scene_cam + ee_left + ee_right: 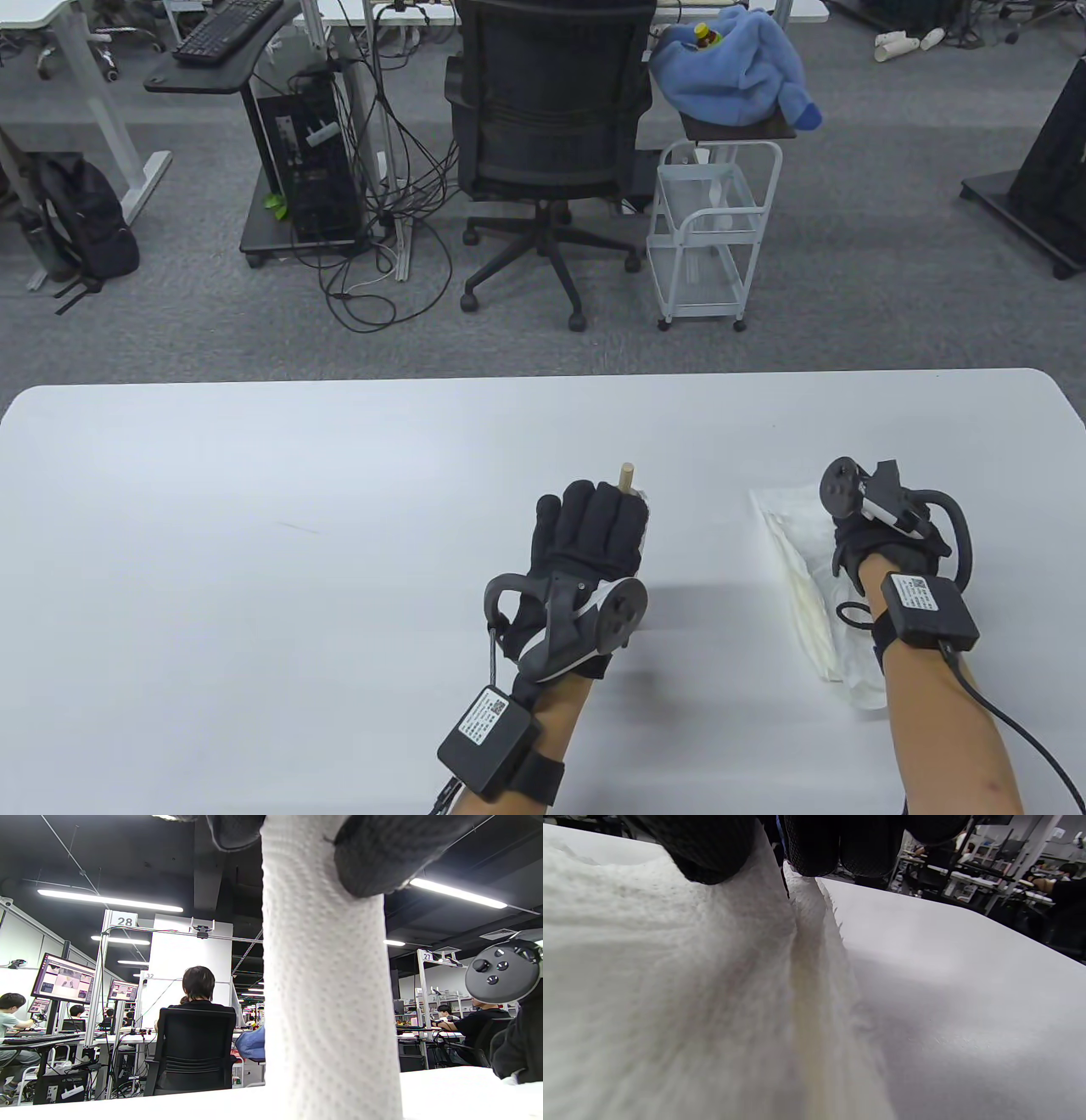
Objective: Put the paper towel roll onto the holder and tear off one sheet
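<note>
With the paper towel roll [331, 993] upright on the holder [627, 475] at frame centre, left hand [585, 543] fingers wrapped round it, right hand [857, 543] fingers pinch the torn sheet [806, 586] on the worktop [254, 552]; task looks nearly complete

Open-plan office or data-collection lab: grey carpet [848, 280], black swivel chair [543, 127], computer tower [310, 161] with tangled cables, keyboard [227, 27], monitors [63, 978], numbered station frames [124, 920], people seated at desks, white worktop [254, 552].

White dimpled paper towel roll [331, 984]
</note>
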A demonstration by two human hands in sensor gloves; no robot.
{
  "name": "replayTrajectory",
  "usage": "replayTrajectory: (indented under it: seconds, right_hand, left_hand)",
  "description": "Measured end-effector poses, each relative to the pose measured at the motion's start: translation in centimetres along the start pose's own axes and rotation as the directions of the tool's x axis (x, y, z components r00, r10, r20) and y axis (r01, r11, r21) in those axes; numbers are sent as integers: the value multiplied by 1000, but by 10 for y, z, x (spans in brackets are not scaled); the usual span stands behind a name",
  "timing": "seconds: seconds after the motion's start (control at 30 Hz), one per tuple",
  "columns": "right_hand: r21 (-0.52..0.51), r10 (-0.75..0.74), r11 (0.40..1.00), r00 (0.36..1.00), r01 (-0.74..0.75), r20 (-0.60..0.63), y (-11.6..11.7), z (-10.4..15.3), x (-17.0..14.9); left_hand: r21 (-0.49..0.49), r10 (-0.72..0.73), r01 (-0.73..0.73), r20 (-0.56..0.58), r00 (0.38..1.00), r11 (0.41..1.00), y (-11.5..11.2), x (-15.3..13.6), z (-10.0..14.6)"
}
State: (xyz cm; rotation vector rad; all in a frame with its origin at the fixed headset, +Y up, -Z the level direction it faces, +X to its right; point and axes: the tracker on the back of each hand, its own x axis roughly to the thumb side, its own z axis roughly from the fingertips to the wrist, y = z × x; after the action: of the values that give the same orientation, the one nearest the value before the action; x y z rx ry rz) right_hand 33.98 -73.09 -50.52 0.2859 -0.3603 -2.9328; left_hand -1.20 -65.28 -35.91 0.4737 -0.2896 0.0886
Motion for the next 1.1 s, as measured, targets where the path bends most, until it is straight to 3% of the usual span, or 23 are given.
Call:
replayTrajectory:
  seconds: [0.17,0.4,0.57,0.77,0.87,1.1]
  right_hand:
    - [-40,-21,999,1000,20,-23,-4,10,1]
    - [-146,-77,986,996,83,43,-35,40,7]
    - [-143,-189,968,974,206,121,-48,77,20]
    - [-95,-355,921,913,379,199,-35,115,33]
    - [-113,-376,904,892,413,253,-25,132,38]
    - [-78,-446,865,830,497,335,-2,167,53]
  left_hand:
    - [-19,12,-12,-12,1000,1000,3,-1,-1]
    - [-65,5,-5,2,1000,998,13,-3,2]
    - [2,49,-49,5,999,999,38,-11,10]
    - [22,87,-86,-45,995,996,57,-37,38]
    - [40,92,-90,-60,994,995,56,-55,58]
    - [-18,121,-126,-164,979,992,49,-86,93]
